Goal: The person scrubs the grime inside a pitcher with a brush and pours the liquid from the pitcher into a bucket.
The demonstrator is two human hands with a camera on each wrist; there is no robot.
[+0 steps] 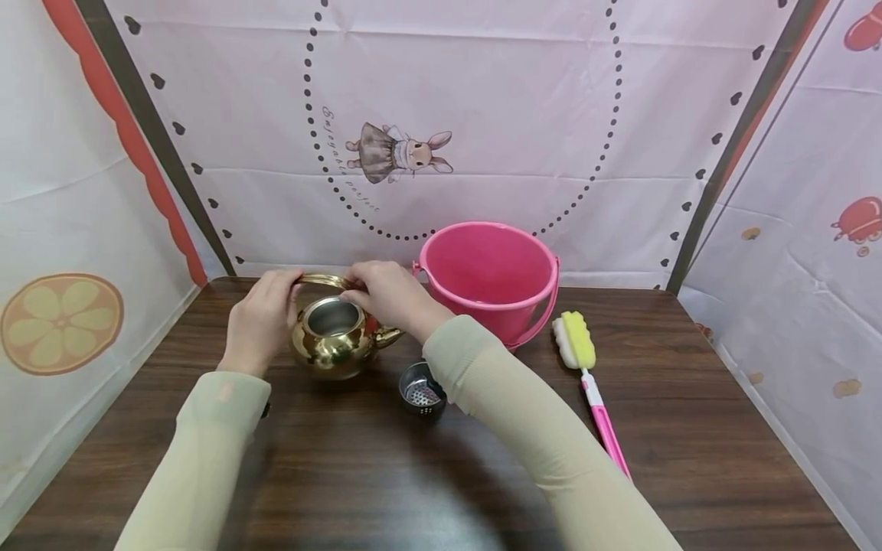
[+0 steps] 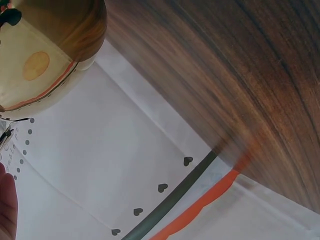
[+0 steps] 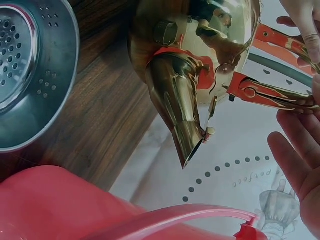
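A shiny gold teapot (image 1: 334,353) without a lid on it is at the back left of the table, its steel-lined mouth facing up. My left hand (image 1: 258,317) holds the left end of its arched handle (image 1: 322,280). On the right end of that handle, my right hand (image 1: 391,295) grips with thumb and fingers. The spout (image 3: 175,100) points right, toward the bucket. In the left wrist view, only the teapot's rounded side (image 2: 70,35) and a bit of my fingers (image 2: 7,205) show. A perforated metal strainer (image 1: 422,394) sits below my right wrist.
A pink bucket (image 1: 489,323) stands at the back, its handle hanging on the right side. Right of it lies a sponge brush (image 1: 580,344) with a pink and white handle. Printed cloth walls (image 1: 482,115) enclose the back and sides of the dark wooden table (image 1: 331,474).
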